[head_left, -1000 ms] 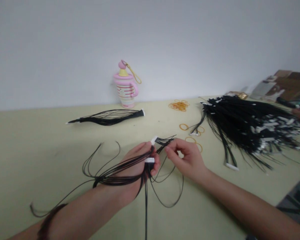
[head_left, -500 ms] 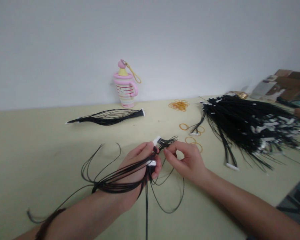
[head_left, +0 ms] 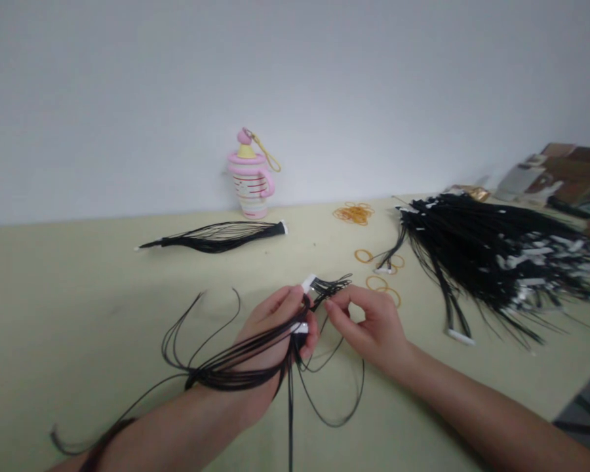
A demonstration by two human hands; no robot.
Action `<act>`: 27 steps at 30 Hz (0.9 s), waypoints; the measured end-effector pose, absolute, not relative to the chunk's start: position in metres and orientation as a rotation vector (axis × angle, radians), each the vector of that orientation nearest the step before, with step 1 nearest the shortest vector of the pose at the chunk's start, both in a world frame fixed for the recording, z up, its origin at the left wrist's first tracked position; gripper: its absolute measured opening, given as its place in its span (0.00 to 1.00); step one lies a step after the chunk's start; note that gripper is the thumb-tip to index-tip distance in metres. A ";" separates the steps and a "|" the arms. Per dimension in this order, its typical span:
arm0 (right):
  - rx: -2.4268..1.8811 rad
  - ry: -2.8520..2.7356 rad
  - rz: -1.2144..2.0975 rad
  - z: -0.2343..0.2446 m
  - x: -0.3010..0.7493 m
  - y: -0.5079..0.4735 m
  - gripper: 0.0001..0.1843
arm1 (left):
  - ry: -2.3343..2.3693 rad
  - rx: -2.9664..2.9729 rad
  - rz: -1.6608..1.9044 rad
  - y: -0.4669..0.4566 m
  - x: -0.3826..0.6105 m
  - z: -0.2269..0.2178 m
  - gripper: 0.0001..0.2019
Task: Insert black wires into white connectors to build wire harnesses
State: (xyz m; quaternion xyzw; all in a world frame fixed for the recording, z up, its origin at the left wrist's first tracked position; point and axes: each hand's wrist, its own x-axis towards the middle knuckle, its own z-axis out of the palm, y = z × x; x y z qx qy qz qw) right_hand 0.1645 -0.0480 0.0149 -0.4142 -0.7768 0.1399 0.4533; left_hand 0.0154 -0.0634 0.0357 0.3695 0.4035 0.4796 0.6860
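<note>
One dark band [head_left: 111,440], soft-looking, circles the forearm at the lower left. One bundle of black wires [head_left: 226,379] lies over that wrist in the lower middle, thin, smooth and flexible; its strands are too many to count, with several curling off to the left and one hanging straight to the bottom edge. Above it, left of centre, one second bundle [head_left: 221,238] rests on the pale, matt table [head_left: 78,314], swollen in the middle, with a white end on each side. One cup [head_left: 250,187], tapered and striped, stands upright against the wall [head_left: 128,105], with one pink handle, one knobbed lid and one yellow loop.

Two white connectors, blocky and hard-looking, show at the left hand [head_left: 271,316]: an upper one [head_left: 309,282] and a lower one [head_left: 299,328]. Its thumb and fingers are closed on the wires and connectors at the centre. Just right of it, the right hand [head_left: 373,322] pinches the short wire ends between thumb and forefinger.

Beyond it lie one tangle of amber rubber bands [head_left: 354,214] and at least four loose rings [head_left: 364,256], thin and round. One large heap of black wires [head_left: 476,242] fills the right, its many white connectors uncountable. Brown boxes [head_left: 577,172] sit blurred at the upper right.
</note>
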 end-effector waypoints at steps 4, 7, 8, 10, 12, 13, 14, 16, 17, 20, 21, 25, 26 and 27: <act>-0.993 -1.933 0.320 0.016 0.164 -0.049 0.09 | 0.918 0.848 1.080 -0.064 0.016 0.036 0.12; -0.984 -1.924 0.281 0.016 0.163 -0.049 0.08 | 0.920 0.854 1.084 -0.065 0.016 0.035 0.13; -0.977 -1.925 0.265 0.016 0.162 -0.049 0.08 | 0.926 0.864 1.083 -0.065 0.016 0.034 0.13; -0.950 -1.938 0.221 0.016 0.162 -0.050 0.08 | 0.946 0.901 1.076 -0.064 0.016 0.033 0.13; -0.915 -1.964 0.167 0.017 0.161 -0.052 0.07 | 0.984 0.953 1.070 -0.063 0.017 0.032 0.14; -0.900 -1.971 0.140 0.017 0.161 -0.053 0.07 | 1.007 0.980 1.072 -0.062 0.017 0.031 0.14; -0.886 -1.978 0.117 0.017 0.161 -0.054 0.07 | 1.029 1.007 1.083 -0.061 0.018 0.031 0.15; -0.865 -1.978 0.081 0.017 0.160 -0.055 0.07 | 1.077 1.067 1.090 -0.060 0.018 0.029 0.15; -0.857 -1.975 0.070 0.017 0.160 -0.055 0.07 | 1.100 1.096 1.089 -0.060 0.018 0.029 0.15; -0.833 -1.972 0.045 0.015 0.159 -0.056 0.06 | 1.135 1.156 1.064 -0.059 0.017 0.027 0.15; -0.825 -1.971 0.037 0.015 0.159 -0.056 0.06 | 1.132 1.170 1.060 -0.059 0.017 0.026 0.15; -0.830 -1.987 0.010 0.012 0.159 -0.055 0.07 | 1.122 1.241 1.045 -0.060 0.017 0.028 0.15; -0.836 -2.001 0.011 0.012 0.159 -0.054 0.08 | 1.129 1.260 1.032 -0.060 0.017 0.028 0.15; -0.839 -2.014 0.013 0.012 0.159 -0.054 0.08 | 1.138 1.275 1.022 -0.061 0.017 0.029 0.15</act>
